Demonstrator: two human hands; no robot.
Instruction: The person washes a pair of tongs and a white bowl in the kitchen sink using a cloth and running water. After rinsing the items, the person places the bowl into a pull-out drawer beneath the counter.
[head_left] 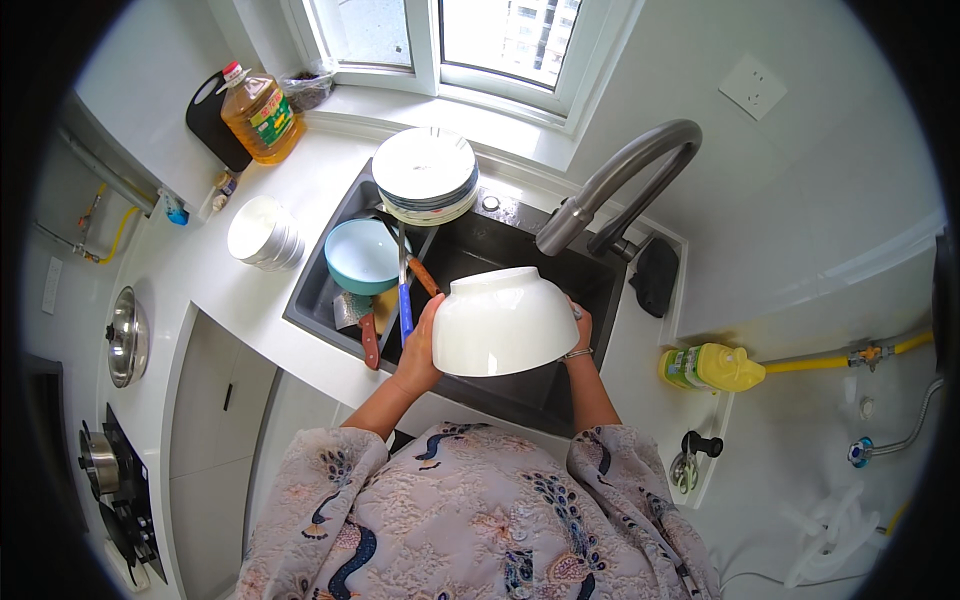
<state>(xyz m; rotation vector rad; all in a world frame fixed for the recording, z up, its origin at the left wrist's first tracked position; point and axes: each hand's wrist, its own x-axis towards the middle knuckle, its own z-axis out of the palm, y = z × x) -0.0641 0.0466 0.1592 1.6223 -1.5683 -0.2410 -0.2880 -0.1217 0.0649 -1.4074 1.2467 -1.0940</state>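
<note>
A large white bowl (505,325) is held upside down over the near part of the dark sink (470,250), its foot ring facing up. My left hand (424,345) grips its left side and my right hand (580,328) its right side; the bowl hides most of the right fingers. Left of the bowl, the smaller basin holds a light blue bowl (362,257), a cleaver (368,335) with a reddish handle, and a utensil with a blue handle (405,312). A brown wooden handle (424,276) pokes out beside them.
A stack of plates (425,165) stands at the sink's back edge. The grey faucet (620,185) arches over the right side. Stacked white bowls (264,234) and an oil bottle (262,118) are on the left counter; a yellow bottle (710,368) lies right, near scissors (685,472).
</note>
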